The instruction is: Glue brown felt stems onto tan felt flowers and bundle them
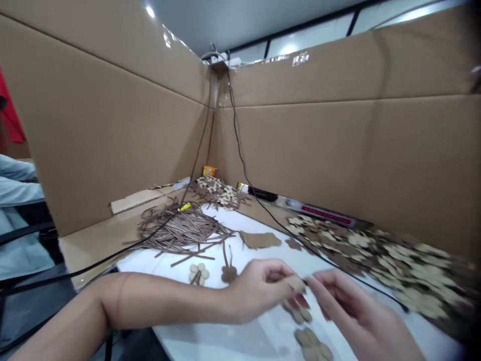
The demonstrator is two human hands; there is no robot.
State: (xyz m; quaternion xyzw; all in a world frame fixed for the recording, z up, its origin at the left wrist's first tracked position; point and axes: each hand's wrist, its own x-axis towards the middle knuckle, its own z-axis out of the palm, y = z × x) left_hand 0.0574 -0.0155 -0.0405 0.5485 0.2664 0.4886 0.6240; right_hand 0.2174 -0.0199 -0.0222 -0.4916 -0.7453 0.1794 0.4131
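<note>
My left hand (263, 291) pinches a tan flower-shaped cutout (296, 284) between thumb and fingers. My right hand (353, 311) meets it from the right, thumb and fingertip closed on something small and dark at the cutout's edge, too small to make out. Tan petals (300, 314) show just below the left fingers; whether they belong to the held piece I cannot tell. Nearer to me, another tan flower cutout (313, 345) lies on the white tabletop (210, 331). Beyond my left forearm are a pale flower with a brown strip (199, 274) and a dark brown flower with a strip (229, 274).
A heap of brown strips (176, 225) lies at left, with a pile of small cutouts (218, 192) behind. Many flower cutouts (406, 271) spread along the right. A black cable (278, 218) crosses the table. Cardboard walls (338, 145) enclose it; a person's sleeve (18, 193) shows far left.
</note>
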